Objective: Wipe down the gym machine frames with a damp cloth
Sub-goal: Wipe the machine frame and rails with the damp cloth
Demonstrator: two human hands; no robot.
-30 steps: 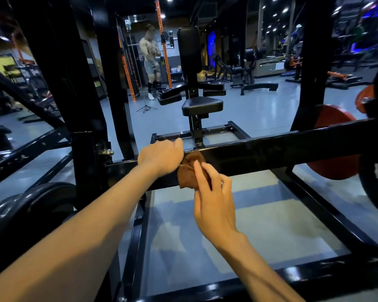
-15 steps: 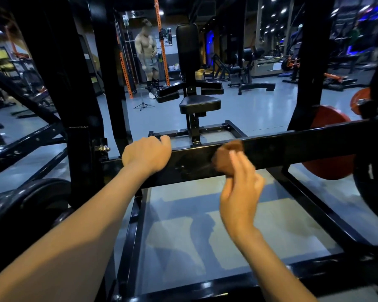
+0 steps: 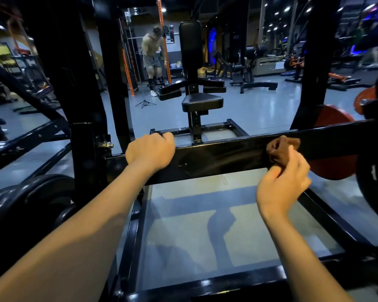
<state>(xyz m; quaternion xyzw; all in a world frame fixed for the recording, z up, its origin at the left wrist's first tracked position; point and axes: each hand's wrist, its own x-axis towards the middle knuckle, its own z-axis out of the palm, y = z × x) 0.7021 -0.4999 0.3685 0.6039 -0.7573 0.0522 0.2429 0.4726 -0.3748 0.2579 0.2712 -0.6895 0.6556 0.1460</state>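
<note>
Where the black crossbar (image 3: 223, 155) spans the middle of the frame, its long axis runs left to right, rising slightly toward the right edge. Its left end meets a black upright (image 3: 87, 149) at centre left, next to a bolt (image 3: 105, 145).

The left hand (image 3: 150, 150) rests on the top of the crossbar, left of centre, with the fingers curled over the far edge; its grip is closed around the bar. The forearm enters from the lower left corner.

The right hand (image 3: 283, 184) is at centre right, just below the bar. Its grip is a pinch: thumb and fingers hold a bunched brown cloth (image 3: 280, 150). The cloth is pressed against the near face of the crossbar, right of centre, and reaches up to the bar's top edge. The two hands are well apart along the bar.

Behind the cloth, at the right edge, a red plate (image 3: 334, 149) stands partly hidden by the crossbar. Black plates (image 3: 31, 199) sit at lower left. A lower rail (image 3: 205, 284) crosses the bottom of the frame, roughly parallel to the crossbar, with the grey floor (image 3: 205, 225) showing between them.

Beyond the bar, at upper centre, a black padded seat (image 3: 202, 101) with an upright backrest faces the camera. A person (image 3: 153, 53), blurred, stands at upper centre left beside an orange post (image 3: 164, 51).
</note>
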